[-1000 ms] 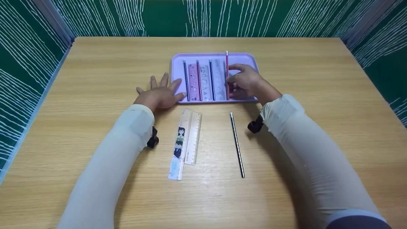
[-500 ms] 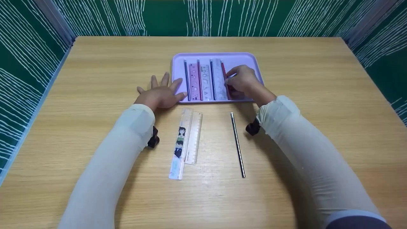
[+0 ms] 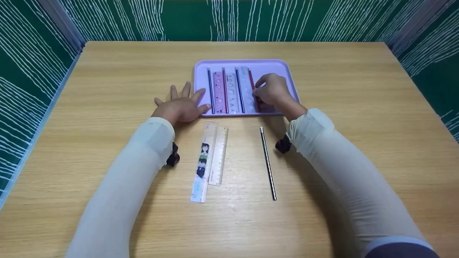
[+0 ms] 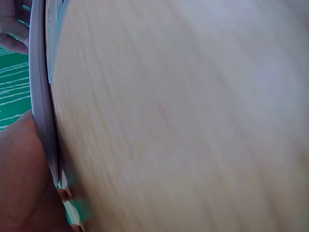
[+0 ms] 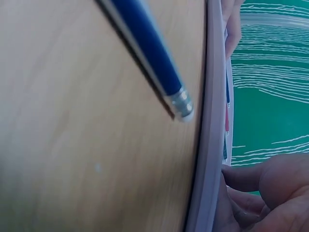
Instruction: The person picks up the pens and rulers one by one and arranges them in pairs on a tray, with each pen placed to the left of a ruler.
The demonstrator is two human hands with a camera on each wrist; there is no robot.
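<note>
A lilac tray [image 3: 265, 64] holds a row of pencils and stencil rulers: a dark blue pencil [image 3: 211, 89], a pink ruler [image 3: 218, 89], a red pencil [image 3: 225, 89], a clear ruler [image 3: 232, 95], another dark blue pencil [image 3: 239, 86] and a wider clear ruler [image 3: 246, 89]. My right hand [image 3: 275, 89] pinches the rightmost red pencil [image 3: 250, 75], which lies beside that wider ruler; its lower part is partly hidden. With fingers spread, my left hand [image 3: 181, 108] rests at the tray's left front corner, thumb and forefinger over the rim.
In front of the tray, a ruler with cartoon figures [image 3: 200, 161] lies against a shorter clear ruler [image 3: 219, 156]. A dark pencil [image 3: 268, 163] lies to their right, appearing blue [image 5: 154, 53] in the right wrist view. Green walls with white lines surround the wooden table [image 3: 340, 79].
My right hand has lowered the red pencil from a raised position into the tray, then shifted it slightly left against the wide ruler. The left hand has stayed in place.
</note>
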